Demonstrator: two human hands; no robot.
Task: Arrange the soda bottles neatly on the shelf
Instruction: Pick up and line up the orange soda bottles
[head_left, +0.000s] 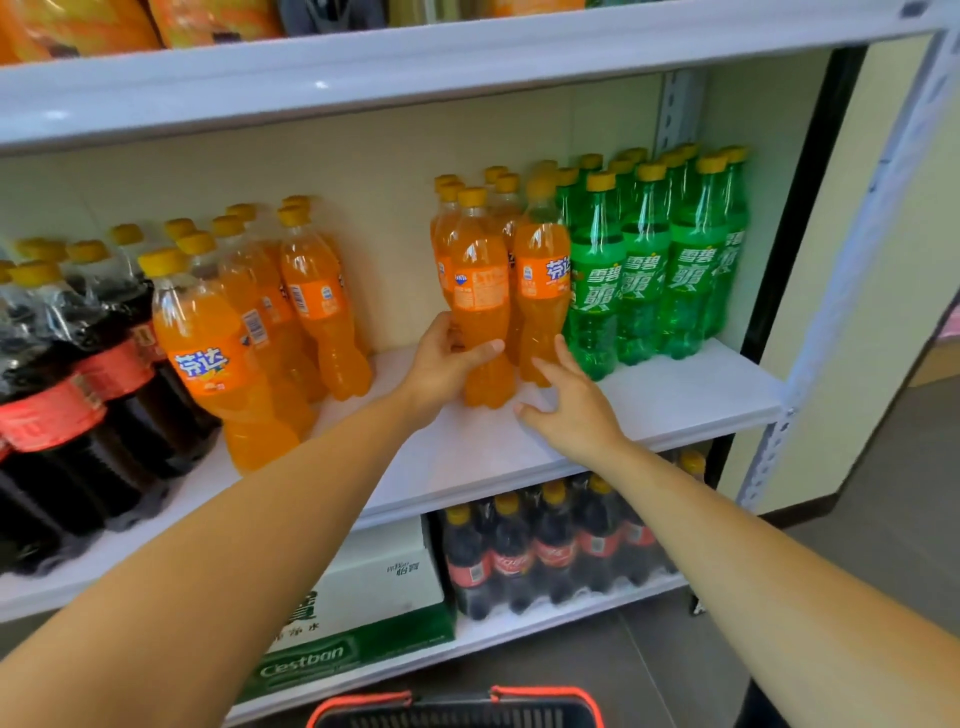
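The orange plastic soda bottles (201, 364) carry orange labels reading "芬达" in blue-edged white characters. The green plastic soda bottles (597, 291) read "雪碧" and "爽". The white-and-green cardboard carton (374, 587) reads "Cestbon" and "净水".

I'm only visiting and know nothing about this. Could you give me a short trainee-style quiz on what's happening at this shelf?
1. True or false: the left hand grips an orange soda bottle low on its body.
2. What stands at the right end of the middle shelf? A. red cans B. green bottles C. milk cartons
3. Fill in: the caps on the green bottles are ___.

Key: 1. True. 2. B. 3. yellow.
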